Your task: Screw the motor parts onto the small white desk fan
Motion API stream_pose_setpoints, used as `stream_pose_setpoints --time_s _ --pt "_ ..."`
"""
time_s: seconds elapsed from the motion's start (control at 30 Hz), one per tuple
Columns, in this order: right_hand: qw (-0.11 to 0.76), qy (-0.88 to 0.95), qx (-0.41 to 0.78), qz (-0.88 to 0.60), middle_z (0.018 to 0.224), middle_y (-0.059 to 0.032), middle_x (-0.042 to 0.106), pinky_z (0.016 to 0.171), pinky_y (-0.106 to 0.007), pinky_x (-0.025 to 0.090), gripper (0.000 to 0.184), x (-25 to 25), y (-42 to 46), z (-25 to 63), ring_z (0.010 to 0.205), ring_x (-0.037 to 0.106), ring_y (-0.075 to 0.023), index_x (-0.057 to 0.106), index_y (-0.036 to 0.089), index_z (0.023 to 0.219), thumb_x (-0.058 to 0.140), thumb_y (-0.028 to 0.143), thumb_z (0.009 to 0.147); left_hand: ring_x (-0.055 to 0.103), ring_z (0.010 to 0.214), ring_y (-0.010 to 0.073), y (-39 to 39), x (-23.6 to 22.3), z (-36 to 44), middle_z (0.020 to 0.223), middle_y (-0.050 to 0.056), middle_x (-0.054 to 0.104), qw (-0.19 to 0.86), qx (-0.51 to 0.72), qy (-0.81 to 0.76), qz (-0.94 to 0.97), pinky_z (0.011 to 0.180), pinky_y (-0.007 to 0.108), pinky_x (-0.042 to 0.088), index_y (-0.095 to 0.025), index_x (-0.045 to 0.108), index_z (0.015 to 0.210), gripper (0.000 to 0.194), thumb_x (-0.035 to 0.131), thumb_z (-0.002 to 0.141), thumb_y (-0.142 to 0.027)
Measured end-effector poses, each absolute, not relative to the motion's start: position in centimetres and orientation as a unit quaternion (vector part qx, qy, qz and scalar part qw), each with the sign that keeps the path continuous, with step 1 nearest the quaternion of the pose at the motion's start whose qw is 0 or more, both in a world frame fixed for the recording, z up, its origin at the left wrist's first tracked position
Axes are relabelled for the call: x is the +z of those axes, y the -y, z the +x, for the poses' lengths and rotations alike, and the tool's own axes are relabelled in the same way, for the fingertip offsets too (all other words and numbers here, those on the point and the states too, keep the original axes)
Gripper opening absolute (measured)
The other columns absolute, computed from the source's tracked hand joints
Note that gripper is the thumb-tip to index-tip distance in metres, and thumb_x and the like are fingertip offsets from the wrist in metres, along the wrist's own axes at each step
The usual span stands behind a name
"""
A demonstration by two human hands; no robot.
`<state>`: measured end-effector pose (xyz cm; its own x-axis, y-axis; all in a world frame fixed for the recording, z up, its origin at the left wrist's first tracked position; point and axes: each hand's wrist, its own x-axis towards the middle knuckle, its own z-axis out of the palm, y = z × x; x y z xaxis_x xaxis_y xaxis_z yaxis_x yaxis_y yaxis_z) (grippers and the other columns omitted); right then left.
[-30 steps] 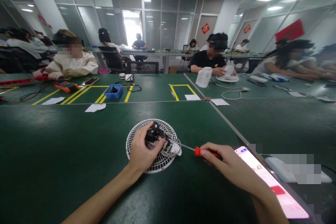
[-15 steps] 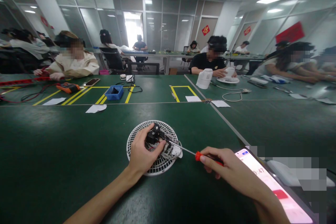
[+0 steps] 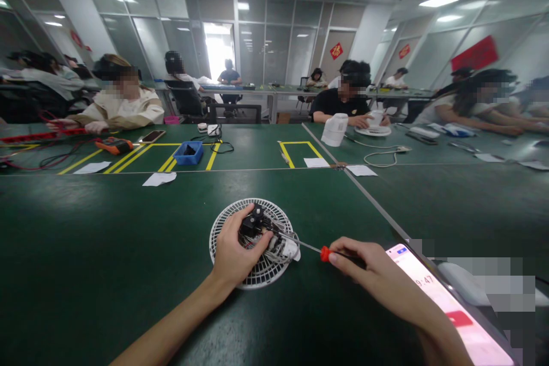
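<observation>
A round white fan grille (image 3: 266,281) lies on the green table, with a black motor assembly (image 3: 253,222) and a tangle of wires on top of it. My left hand (image 3: 234,249) is wrapped round the motor assembly, thumb and fingers on either side. In my right hand (image 3: 360,263) is a screwdriver (image 3: 325,254) with a red and black handle, gripped near its collar. Its long metal shaft points left, and the tip reaches the black parts beside my left thumb; the exact contact point is too small to make out.
A lit phone (image 3: 446,303) lies by my right forearm. Across the table are a blue bin (image 3: 189,152), paper slips (image 3: 159,179), an orange meter (image 3: 114,146) and a white housing (image 3: 334,130). A co-worker (image 3: 343,106) opposite handles a white fan part.
The view has shifted very slightly. My right fingers have turned a little on the screwdriver handle; the tip stays at the motor assembly and my left hand keeps its hold.
</observation>
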<state>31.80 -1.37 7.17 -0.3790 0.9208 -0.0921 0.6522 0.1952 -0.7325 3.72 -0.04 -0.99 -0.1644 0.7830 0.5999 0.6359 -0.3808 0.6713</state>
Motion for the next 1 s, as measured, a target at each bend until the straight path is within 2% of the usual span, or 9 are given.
stream_pose_setpoints --time_s 0.17,0.27,0.37,0.5,0.6,0.7,0.83,0.9,1.0 --pt "0.186 0.719 0.414 -0.527 0.073 0.0007 0.067 0.053 -0.026 0.046 0.034 6.7 1.6 31.8 0.061 0.063 -0.0166 0.066 0.026 0.109 0.048 0.053 0.102 0.066 0.117 0.028 0.1 -1.1 3.7 0.128 0.01 0.069 0.07 0.525 -0.55 0.646 0.105 0.05 0.055 -0.023 0.059 0.134 0.059 0.077 0.082 -0.042" --pt "0.197 0.734 0.375 -0.531 0.081 0.0014 0.071 0.062 -0.027 0.048 0.023 6.5 1.6 31.8 0.07 0.065 -0.0175 0.062 0.026 0.105 0.068 0.044 0.092 0.066 0.117 0.0279 0.1 -1.2 3.6 0.129 0.01 0.069 0.073 0.52 -0.553 0.647 0.105 0.05 0.055 -0.023 0.058 0.135 0.06 0.077 0.082 -0.042" --pt "0.201 0.756 0.321 -0.534 0.089 0.0018 0.071 0.07 -0.028 0.047 0.027 6.7 1.6 31.9 0.078 0.065 -0.0184 0.061 0.025 0.094 0.081 0.029 0.077 0.067 0.117 0.0276 0.1 -1.2 3.6 0.129 0.01 0.069 0.072 0.519 -0.551 0.649 0.105 0.049 0.055 -0.023 0.058 0.135 0.06 0.077 0.081 -0.04" --pt "0.189 0.765 0.319 -0.526 0.089 0.0002 0.072 0.074 -0.03 0.047 0.012 7.4 1.5 31.9 0.082 0.067 -0.0204 0.066 0.024 0.089 0.072 0.034 0.087 0.068 0.115 0.0276 -0.1 -1.0 3.6 0.126 0.01 0.07 0.06 0.521 -0.544 0.655 0.104 0.049 0.056 -0.022 0.059 0.133 0.058 0.077 0.08 -0.038" --pt "0.181 0.763 0.342 -0.518 0.096 -0.0027 0.075 0.079 -0.032 0.048 0.025 7.7 1.4 31.8 0.089 0.068 -0.0224 0.072 0.024 0.097 0.059 0.045 0.097 0.069 0.113 0.0274 -0.2 -1.0 3.6 0.125 0.01 0.071 0.051 0.522 -0.539 0.659 0.102 0.048 0.057 -0.021 0.061 0.131 0.057 0.078 0.079 -0.037" --pt "0.159 0.743 0.393 -0.518 0.087 -0.0035 0.073 0.071 -0.031 0.05 0.038 7.3 1.5 31.9 0.079 0.068 -0.0209 0.071 0.023 0.103 0.047 0.051 0.102 0.069 0.112 0.0269 -0.2 -1.0 3.6 0.124 0.01 0.071 0.046 0.524 -0.536 0.66 0.101 0.048 0.058 -0.021 0.061 0.131 0.056 0.078 0.079 -0.037" --pt "0.184 0.738 0.373 -0.531 0.097 -0.001 0.07 0.072 -0.03 0.05 0.042 6.7 1.7 32.0 0.081 0.067 -0.0194 0.059 0.026 0.123 0.073 0.042 0.087 0.07 0.111 0.0263 -0.2 -1.0 3.5 0.123 0.009 0.072 0.046 0.528 -0.536 0.657 0.101 0.048 0.058 -0.021 0.061 0.13 0.056 0.078 0.08 -0.038" --pt "0.196 0.744 0.345 -0.537 0.097 0.0005 0.068 0.072 -0.029 0.049 0.042 6.7 1.7 32.0 0.081 0.066 -0.0187 0.059 0.026 0.114 0.08 0.032 0.078 0.07 0.11 0.0262 -0.2 -1.0 3.5 0.123 0.009 0.072 0.047 0.527 -0.537 0.657 0.102 0.048 0.058 -0.021 0.062 0.13 0.056 0.079 0.079 -0.039" --pt "0.194 0.748 0.334 -0.539 0.088 0.0005 0.069 0.072 -0.029 0.047 0.018 7.0 1.6 32.0 0.08 0.066 -0.0192 0.061 0.023 0.092 0.074 0.031 0.082 0.07 0.11 0.0267 -0.2 -1.0 3.5 0.122 0.01 0.072 0.046 0.528 -0.538 0.656 0.101 0.049 0.058 -0.021 0.062 0.13 0.058 0.08 0.078 -0.041"
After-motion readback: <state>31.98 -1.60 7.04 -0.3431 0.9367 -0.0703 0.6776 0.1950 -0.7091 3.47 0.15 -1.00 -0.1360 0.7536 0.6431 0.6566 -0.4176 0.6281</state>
